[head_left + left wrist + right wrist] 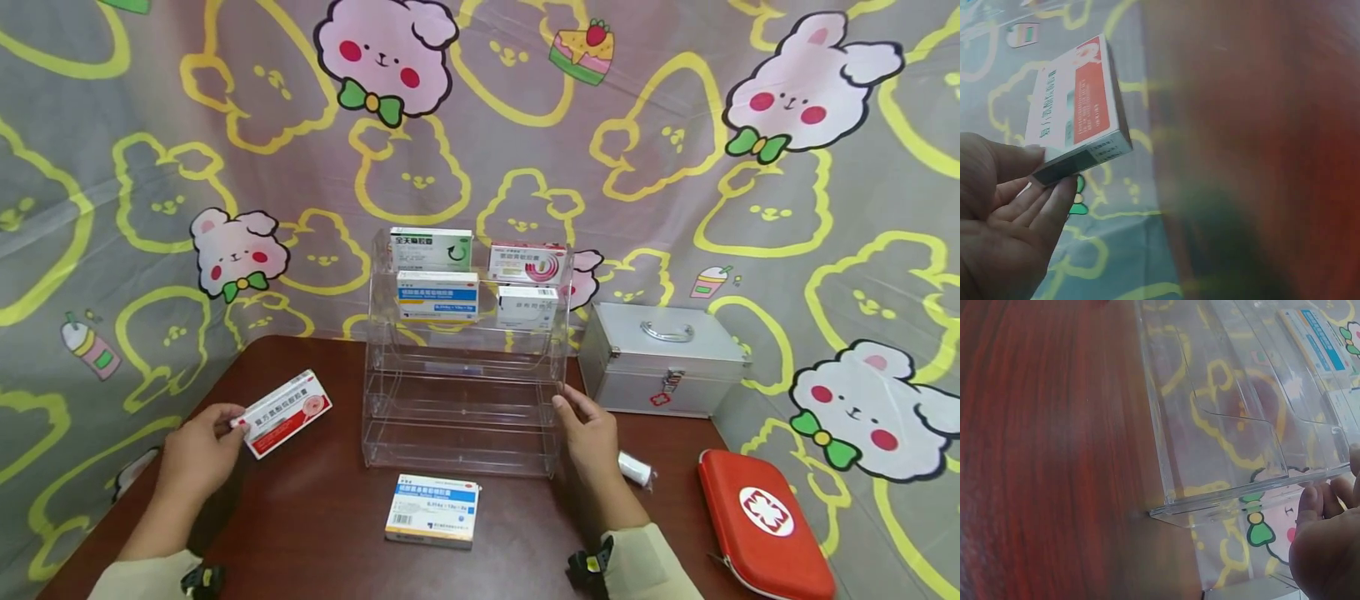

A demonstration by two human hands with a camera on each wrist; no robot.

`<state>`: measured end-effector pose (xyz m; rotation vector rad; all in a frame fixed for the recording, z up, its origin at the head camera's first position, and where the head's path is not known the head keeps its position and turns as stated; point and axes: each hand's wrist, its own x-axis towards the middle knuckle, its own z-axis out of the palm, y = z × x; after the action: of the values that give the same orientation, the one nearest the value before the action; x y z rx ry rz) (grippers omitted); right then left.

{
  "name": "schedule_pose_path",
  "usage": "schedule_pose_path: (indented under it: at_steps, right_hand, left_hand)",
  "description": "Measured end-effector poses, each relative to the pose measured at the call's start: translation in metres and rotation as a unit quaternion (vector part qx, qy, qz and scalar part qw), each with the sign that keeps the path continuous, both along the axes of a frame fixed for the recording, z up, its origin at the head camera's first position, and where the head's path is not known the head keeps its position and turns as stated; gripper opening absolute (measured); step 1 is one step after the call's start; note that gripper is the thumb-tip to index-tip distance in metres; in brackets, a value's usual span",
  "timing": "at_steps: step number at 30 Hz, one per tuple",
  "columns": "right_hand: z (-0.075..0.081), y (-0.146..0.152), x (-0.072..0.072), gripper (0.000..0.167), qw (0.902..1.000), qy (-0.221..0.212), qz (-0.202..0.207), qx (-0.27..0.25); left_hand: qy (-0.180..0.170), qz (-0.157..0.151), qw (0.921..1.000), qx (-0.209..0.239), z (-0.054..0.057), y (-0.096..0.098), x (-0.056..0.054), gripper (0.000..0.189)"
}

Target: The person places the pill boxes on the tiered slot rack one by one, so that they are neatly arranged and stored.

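Observation:
My left hand [201, 450] pinches a red and white medicine box [288, 414] by one end, left of the rack. In the left wrist view the thumb lies on the box's printed face and the fingers are beneath. A clear stepped display rack [461, 458] stands mid-table. My right hand [588, 429] holds its right side edge, with thumb and fingertips at the clear plastic. Upper tiers carry a green and white box [431, 250], a blue and white box [438, 297], a red and white box [527, 263] and a white box [527, 308].
Another blue and white box [432, 510] lies on the table in front of the rack. To the right are a silver case [663, 358], a red zipped first-aid pouch [765, 525] and a small white roll [635, 469] beside my right wrist. A patterned curtain [525, 125] surrounds the table.

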<state>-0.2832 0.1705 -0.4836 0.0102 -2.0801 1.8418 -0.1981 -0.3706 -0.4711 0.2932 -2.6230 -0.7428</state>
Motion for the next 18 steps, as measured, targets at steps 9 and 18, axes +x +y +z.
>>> schedule_pose_path:
  at_steps: [9, 18]
  right_hand:
    - [0.003, -0.001, 0.002, 0.038, 0.9998, -0.014, -0.005, 0.010]
    - [0.002, 0.000, 0.001, 0.038, 0.9998, -0.009, -0.007, 0.015]
  left_hand:
    - [0.053, 0.036, 0.9930, 0.099, 0.046, 0.017, 0.007, 0.037]
    - [0.243, -0.005, 0.9494, 0.199, 0.082, 0.064, 0.002, 0.034]
